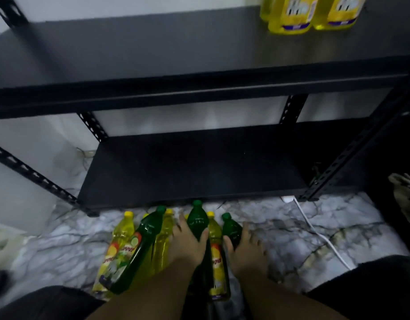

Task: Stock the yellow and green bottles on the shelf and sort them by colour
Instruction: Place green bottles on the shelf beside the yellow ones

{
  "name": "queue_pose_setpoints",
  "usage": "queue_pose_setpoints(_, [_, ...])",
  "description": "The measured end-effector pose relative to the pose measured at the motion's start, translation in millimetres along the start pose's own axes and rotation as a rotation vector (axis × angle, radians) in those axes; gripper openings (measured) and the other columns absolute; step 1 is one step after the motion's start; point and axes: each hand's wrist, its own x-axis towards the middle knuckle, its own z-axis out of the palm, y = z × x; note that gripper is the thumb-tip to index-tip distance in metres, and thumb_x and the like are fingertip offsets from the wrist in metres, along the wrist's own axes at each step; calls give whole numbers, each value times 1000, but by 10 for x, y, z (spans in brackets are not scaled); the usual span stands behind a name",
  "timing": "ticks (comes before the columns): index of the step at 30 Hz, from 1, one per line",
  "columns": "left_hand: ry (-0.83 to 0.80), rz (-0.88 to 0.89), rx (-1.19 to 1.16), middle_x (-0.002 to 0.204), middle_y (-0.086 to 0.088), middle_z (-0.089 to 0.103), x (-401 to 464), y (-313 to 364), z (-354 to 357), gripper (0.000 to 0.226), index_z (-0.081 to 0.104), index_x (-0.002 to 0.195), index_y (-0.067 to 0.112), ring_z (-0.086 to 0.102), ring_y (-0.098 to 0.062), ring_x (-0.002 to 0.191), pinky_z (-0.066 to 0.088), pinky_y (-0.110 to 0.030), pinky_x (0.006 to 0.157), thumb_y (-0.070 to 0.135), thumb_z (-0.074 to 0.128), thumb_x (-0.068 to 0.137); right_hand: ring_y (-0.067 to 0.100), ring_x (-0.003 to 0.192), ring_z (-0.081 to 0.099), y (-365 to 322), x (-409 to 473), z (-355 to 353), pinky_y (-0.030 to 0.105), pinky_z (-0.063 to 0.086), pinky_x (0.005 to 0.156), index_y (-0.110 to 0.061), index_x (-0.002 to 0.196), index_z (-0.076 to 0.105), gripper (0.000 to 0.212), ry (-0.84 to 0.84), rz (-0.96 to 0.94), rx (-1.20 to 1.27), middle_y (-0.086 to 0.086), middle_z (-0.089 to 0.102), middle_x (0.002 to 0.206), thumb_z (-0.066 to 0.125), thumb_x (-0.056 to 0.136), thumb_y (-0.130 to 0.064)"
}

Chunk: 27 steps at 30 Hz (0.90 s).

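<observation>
Both forearms enter from the bottom edge, nearest the lens, reaching down to a cluster of bottles on the marbled floor.

Shelf unit (199, 88), black metal, fills most of the view. Upper board carries yellow bottles (310, 12) at its right end, at least three, upright and touching, cut off by the top edge. Rest of that board bare. Lower board (199, 167) holds nothing visible. No green bottle on either board.

Floor cluster, just in front of the lower board's front edge:
- tilted green bottle (134, 252) leaning across a yellow bottle (117, 250) on the left, more yellow ones behind it;
- middle green bottle (197, 220), upright;
- labelled yellow bottle (216, 257) between the two hands;
- small-looking green bottle (231, 229) on the right.

Left hand (188, 243): fingers and thumb wrapped round the middle green bottle. Right hand (245, 245): thumb and fingers curled round the right green bottle. Both bottles appear to stand on the floor; image blurred, so lift-off cannot be ruled out.

Judgement: early stage. Yellow group started top right; green group not begun; at least seven bottles left on the floor. White cable (315, 229) runs along the floor to the right, apart from the bottles.
</observation>
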Motion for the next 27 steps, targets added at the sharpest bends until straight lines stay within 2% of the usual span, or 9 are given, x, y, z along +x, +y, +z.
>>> queue_pose_setpoints(5, [-55, -79, 9, 162, -15, 29, 123, -56, 380, 107, -7, 165, 19, 36, -36, 145, 41, -47, 110, 82, 37, 90, 38, 146, 31, 154, 281, 358, 50, 36, 112, -26, 166, -1, 89, -86, 49, 7, 12, 30, 164, 24, 97, -77])
queue_pose_setpoints(8, [-35, -83, 63, 160, -16, 30, 173, -49, 463, 114, -4, 164, 14, 33, -35, 145, 39, -45, 111, 83, 42, 87, 39, 142, 34, 190, 385, 544, 51, 41, 105, -24, 166, -4, 95, -98, 71, -42, 14, 34, 159, 24, 95, -81])
queue_pose_setpoints(10, [-28, -73, 64, 158, -15, 32, 200, -30, 497, 114, -3, 164, 9, 34, -34, 144, 41, -43, 109, 77, 50, 89, 39, 137, 40, 210, 447, 634, 51, 45, 100, -20, 165, -3, 98, -78, 79, -85, 15, 36, 155, 25, 94, -82])
queue_pose_setpoints(13, [-31, -76, 49, 156, -17, 33, 218, 9, 530, 106, -3, 163, 5, 35, -35, 142, 40, -42, 109, 61, 56, 95, 37, 129, 47, 247, 510, 673, 50, 49, 95, -14, 162, 11, 96, -49, 57, -49, 15, 43, 149, 28, 94, -80])
queue_pose_setpoints(17, [-48, -79, 8, 155, -20, 33, 208, 38, 499, 100, -1, 162, 2, 35, -36, 142, 38, -42, 112, 51, 58, 98, 35, 125, 50, 259, 497, 619, 48, 51, 92, -12, 153, 26, 85, -45, 35, -8, 14, 48, 143, 33, 96, -74])
queue_pose_setpoints(21, [-17, -62, -21, 153, -21, 34, 109, 25, 412, 100, -2, 161, -1, 35, -36, 142, 36, -42, 115, 48, 59, 98, 35, 118, 56, 210, 366, 449, 45, 51, 88, -15, 140, 40, 70, 29, 5, 68, 13, 56, 133, 43, 96, -70])
queue_pose_setpoints(24, [19, -33, -55, 153, -22, 34, -44, 77, 261, 101, -4, 160, -3, 35, -37, 141, 36, -41, 114, 46, 59, 99, 35, 113, 59, 136, 233, 234, 44, 51, 85, -16, 140, 39, 67, 104, -42, 136, 13, 58, 128, 46, 97, -67])
queue_pose_setpoints(27, [52, -12, -80, 153, -22, 33, -225, 220, 27, 98, -4, 160, -3, 35, -37, 142, 38, -39, 112, 46, 56, 101, 32, 113, 59, -14, 113, -29, 47, 54, 84, -18, 137, 38, 70, 186, -71, 200, 12, 58, 127, 40, 94, -72])
